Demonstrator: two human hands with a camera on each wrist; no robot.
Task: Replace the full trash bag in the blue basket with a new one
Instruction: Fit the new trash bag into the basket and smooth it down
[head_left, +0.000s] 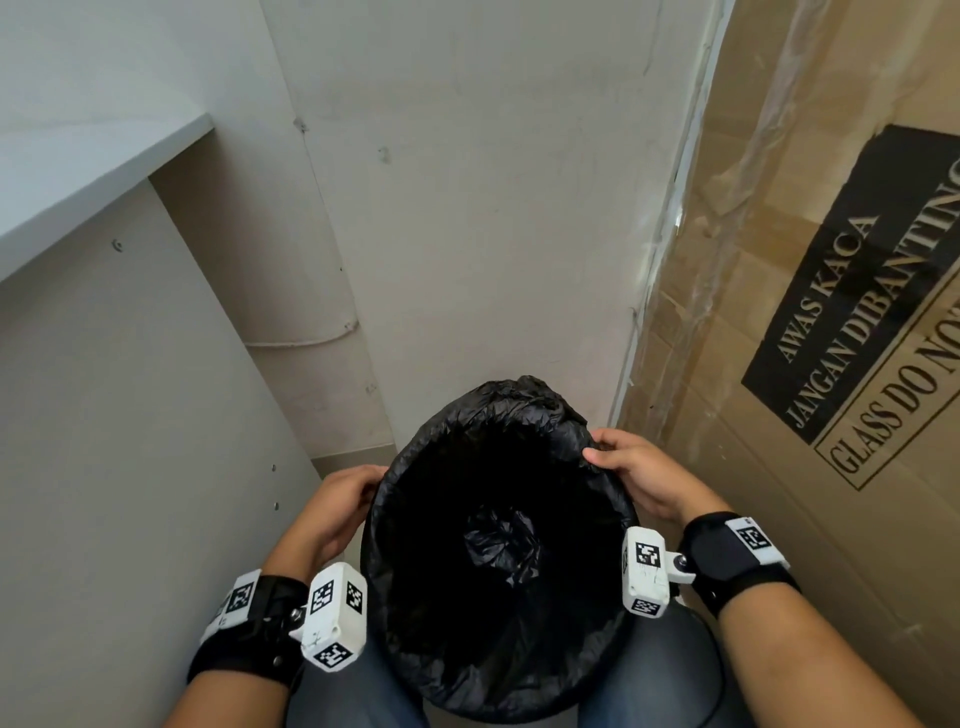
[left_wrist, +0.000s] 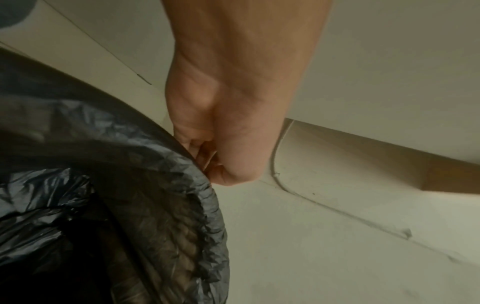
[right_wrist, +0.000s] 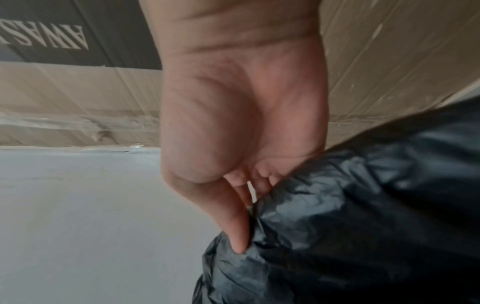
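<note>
A black trash bag (head_left: 498, 545) lines a round basket held between my knees; its edge is folded over the rim, so the basket itself is hidden. The bag's mouth gapes open and dark inside. My left hand (head_left: 343, 499) grips the bag's folded edge (left_wrist: 197, 185) on the left side, fingers curled under it (left_wrist: 207, 160). My right hand (head_left: 618, 467) pinches the bag's edge (right_wrist: 285, 226) on the far right side, thumb pressed onto the plastic (right_wrist: 239, 236).
A large cardboard box (head_left: 831, 260) printed with a glass warning stands close on the right. A pale cabinet side (head_left: 130, 415) and shelf (head_left: 93, 166) close in on the left. A plain wall (head_left: 493, 208) stands just behind the basket.
</note>
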